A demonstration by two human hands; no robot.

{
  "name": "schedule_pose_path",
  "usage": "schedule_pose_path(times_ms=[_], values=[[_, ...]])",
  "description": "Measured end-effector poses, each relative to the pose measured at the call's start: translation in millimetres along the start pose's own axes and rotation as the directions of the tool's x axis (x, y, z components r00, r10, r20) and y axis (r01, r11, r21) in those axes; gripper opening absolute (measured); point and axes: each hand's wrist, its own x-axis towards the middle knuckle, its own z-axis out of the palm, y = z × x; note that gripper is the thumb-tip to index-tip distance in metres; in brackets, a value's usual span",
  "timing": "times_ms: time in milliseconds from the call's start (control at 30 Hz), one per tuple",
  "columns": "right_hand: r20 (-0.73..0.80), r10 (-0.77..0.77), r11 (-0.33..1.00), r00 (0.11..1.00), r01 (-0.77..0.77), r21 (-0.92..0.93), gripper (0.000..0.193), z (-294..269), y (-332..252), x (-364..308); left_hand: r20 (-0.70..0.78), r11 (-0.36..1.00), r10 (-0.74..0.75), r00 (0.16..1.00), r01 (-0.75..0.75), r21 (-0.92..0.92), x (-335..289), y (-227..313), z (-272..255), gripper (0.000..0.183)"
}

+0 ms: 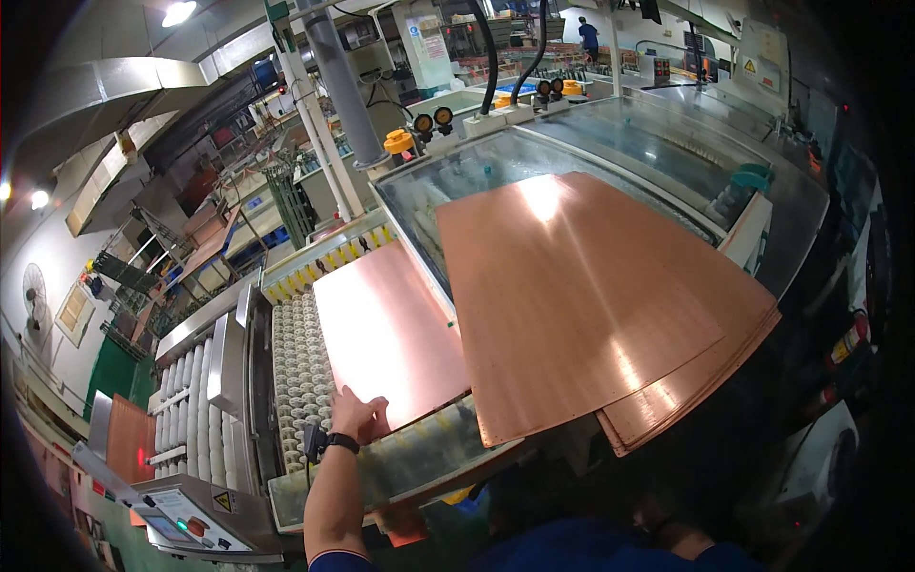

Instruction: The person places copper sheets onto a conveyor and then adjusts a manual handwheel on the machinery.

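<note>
Copper sheet (391,329) lies flat on the roller bed (297,367), its near corner directly under the left hand (357,415). The hand rests palm-down on that corner, fingers spread fairly wide and pressed flat, not curled around the edge. A dark wristband sits just behind the hand.

Right hand: not in view; only a dark blue sleeve shows at the lower edge, so its state cannot be told.

Judged step: feeding one sheet onto the rollers, with the hand steadying or nudging it forward, away from the body. The sheet appears square to the bed's edge, though the fisheye bend makes that hard to confirm.

To the right of the hand, a stack of copper sheets (591,305) sits on a raised glass cover (534,153), its edges fanned slightly at the near right corner. To the left of the hand, beyond the rollers, is a control panel (195,520) with coloured buttons.

Next move, as judged: a flat, even push from the palm so the sheet goes in straight, then release without dragging the corner sideways. The thin metal would likely scratch or kink if lifted by one corner.
</note>
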Motion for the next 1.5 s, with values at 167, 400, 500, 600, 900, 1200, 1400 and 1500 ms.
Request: schedule_pose_path(times_ms=[167, 400, 500, 600, 900, 1200, 1400, 1500], values=[[0.331, 0.092, 0.994, 0.939, -0.104, 0.019, 0.022, -3, -7, -3, 0.093, 0.999, -0.02, 0.995, 0.024, -0.043, -1, 16, -6, 0.107], [-0.204, 0.035, 0.99, 0.978, -0.007, 0.141, 0.029, -48, -42, 23, 0.119, 1.0, -0.006, 0.993, 0.006, 0.001, 4, 19, -6, 0.11], [-0.281, 0.054, 0.958, 0.958, 0.03, 0.284, 0.031, -48, -38, 26, 0.111, 1.0, -0.004, 0.994, 0.005, -0.008, 1, 30, -6, 0.107], [-0.06, 0.177, 0.905, 0.982, -0.138, 0.403, 0.035, -32, -34, 22, 0.104, 1.0, 0.013, 0.994, -0.013, -0.004, -9, 48, -13, 0.104], [-0.442, 0.153, 0.948, 0.884, -0.005, 0.319, 0.021, 40, -20, -4, 0.229, 0.426, 0.203, 0.952, 0.125, -0.896, -80, 135, -55, 0.063], [0.089, 0.325, -0.34, 0.941, 0.029, 0.94, 0.028, 79, 3, -11, 0.221, -0.151, 0.432, 0.874, 0.311, -0.938, -182, 229, -108, 0.014], [0.063, 0.249, -0.553, 0.966, 0.089, 0.828, 0.032, 87, 13, -15, 0.245, -0.099, 0.308, 0.919, 0.287, -0.953, -174, 195, -120, 0.03], [0.027, 0.24, -0.658, 0.97, 0.143, 0.74, 0.032, -18, -17, -32, 0.304, -0.155, 0.259, 0.917, 0.35, -0.924, -180, 174, -116, 0.032]])
